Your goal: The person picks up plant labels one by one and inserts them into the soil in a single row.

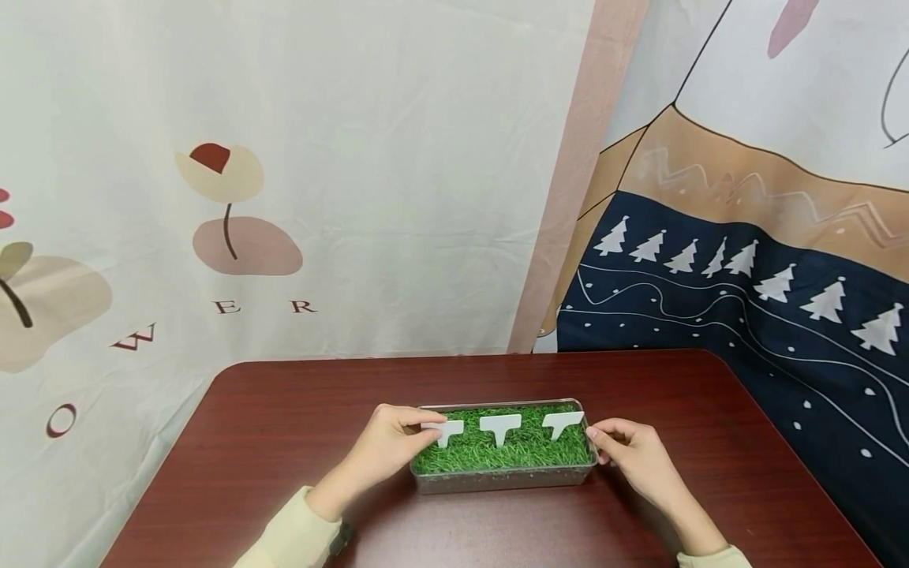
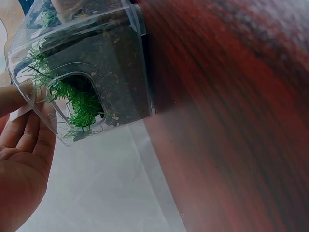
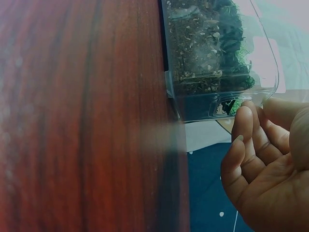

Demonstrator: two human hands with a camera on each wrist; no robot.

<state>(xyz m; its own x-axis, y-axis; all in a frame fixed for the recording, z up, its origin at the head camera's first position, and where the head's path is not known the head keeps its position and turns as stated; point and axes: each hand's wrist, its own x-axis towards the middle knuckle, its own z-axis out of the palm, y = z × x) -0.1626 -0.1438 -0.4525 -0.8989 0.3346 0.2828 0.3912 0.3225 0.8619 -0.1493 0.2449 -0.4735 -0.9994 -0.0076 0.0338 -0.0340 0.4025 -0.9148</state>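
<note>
A clear plastic box [image 1: 500,480] filled with dark soil and green artificial-looking grass [image 1: 525,454] stands on the table. Three white T-shaped plant labels stick up from the grass: a left one [image 1: 451,428], a middle one [image 1: 500,423] and a right one [image 1: 562,422]. My left hand [image 1: 389,443] pinches the left label at its outer end, between thumb and fingers, over the box's left edge. At the opposite end, my right hand [image 1: 635,456] pinches the box's rim with thumb and forefinger. Soil [image 3: 195,53] shows through the box's side in the right wrist view.
The dark red wooden table [image 1: 298,410] has rounded back corners. Behind it hangs a pale curtain [image 1: 398,197] with flower prints, and to the right a navy cloth [image 1: 710,315] printed with white trees.
</note>
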